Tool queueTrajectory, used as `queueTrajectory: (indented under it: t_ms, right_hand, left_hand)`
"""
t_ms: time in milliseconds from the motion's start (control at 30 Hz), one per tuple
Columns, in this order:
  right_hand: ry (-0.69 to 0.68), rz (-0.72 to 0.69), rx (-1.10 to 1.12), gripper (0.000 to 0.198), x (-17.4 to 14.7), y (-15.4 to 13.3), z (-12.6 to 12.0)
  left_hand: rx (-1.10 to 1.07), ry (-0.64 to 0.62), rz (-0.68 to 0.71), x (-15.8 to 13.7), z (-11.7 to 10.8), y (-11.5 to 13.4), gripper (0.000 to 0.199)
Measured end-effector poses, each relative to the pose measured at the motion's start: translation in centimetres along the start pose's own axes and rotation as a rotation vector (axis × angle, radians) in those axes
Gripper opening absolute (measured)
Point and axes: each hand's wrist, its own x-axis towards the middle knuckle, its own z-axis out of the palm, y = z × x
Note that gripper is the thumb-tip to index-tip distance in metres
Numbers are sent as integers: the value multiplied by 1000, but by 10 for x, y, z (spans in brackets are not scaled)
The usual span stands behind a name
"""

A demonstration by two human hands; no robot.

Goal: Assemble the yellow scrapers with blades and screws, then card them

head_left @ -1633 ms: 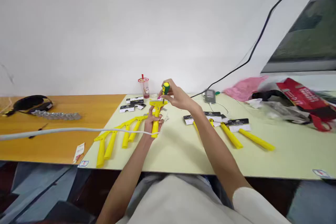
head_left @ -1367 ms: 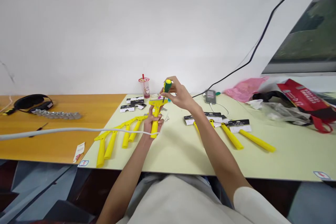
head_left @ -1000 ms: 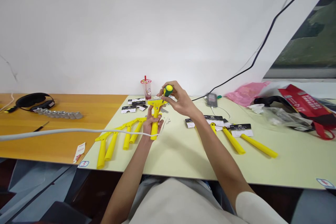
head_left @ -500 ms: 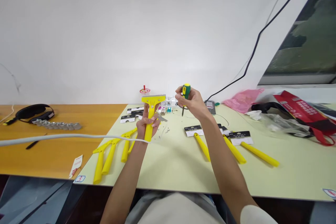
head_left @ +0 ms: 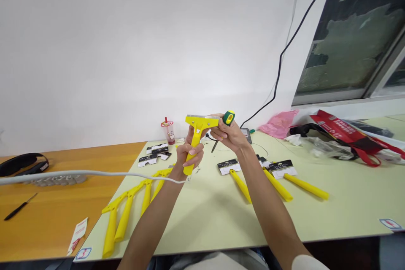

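Observation:
A yellow scraper (head_left: pixel 195 138) stands upright in my left hand (head_left: pixel 182 154), whose fingers wrap round its handle. Its wide head, with a metal strip along the top edge and two screws, faces me. My right hand (head_left: pixel 233 136) holds a screwdriver (head_left: pixel 229 118) with a green and yellow handle; its shaft points down and left below the hand. Fingers of that hand reach the right end of the scraper head, and some are hidden behind it. Several yellow scraper handles (head_left: pixel 125 215) with heads lie in a row on the table to the left of my left forearm.
On the pale table (head_left: pixel 202 228), more yellow handles (head_left: pixel 306 186) lie to the right beside black and white cards (head_left: pixel 284 168). A drink cup (head_left: pixel 169 132) stands by the wall. A white cable (head_left: pixel 104 173) crosses in front. A red bag (head_left: pixel 346 133) lies at the right.
My right hand has come in with the screwdriver to the scraper head, and the screwdriver has tilted. The scraper has moved slightly right. The view has turned right and up.

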Motion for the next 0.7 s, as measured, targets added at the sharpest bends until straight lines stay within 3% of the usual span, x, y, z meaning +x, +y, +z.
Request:
queueTrajectory:
  t_ms: [100, 300, 467, 567, 700]
  right_hand:
    - [22, 5, -53, 49, -2, -1, 3]
    - [54, 11, -51, 60, -3, 1, 4]
    - [46, 14, -25, 56, -3, -3, 1]
    - [61, 27, -20, 53, -4, -7, 1]
    - [121, 49, -78, 52, -2, -8, 0]
  left_hand:
    - [36, -40, 51, 2, 0, -5, 87]
    - [60, 0, 45, 1, -1, -10, 82]
    - [72, -10, -18, 2, -7, -16, 99]
    - [87, -9, -16, 3, -5, -9, 104]
    - [119, -13, 34, 4, 3, 7, 95]
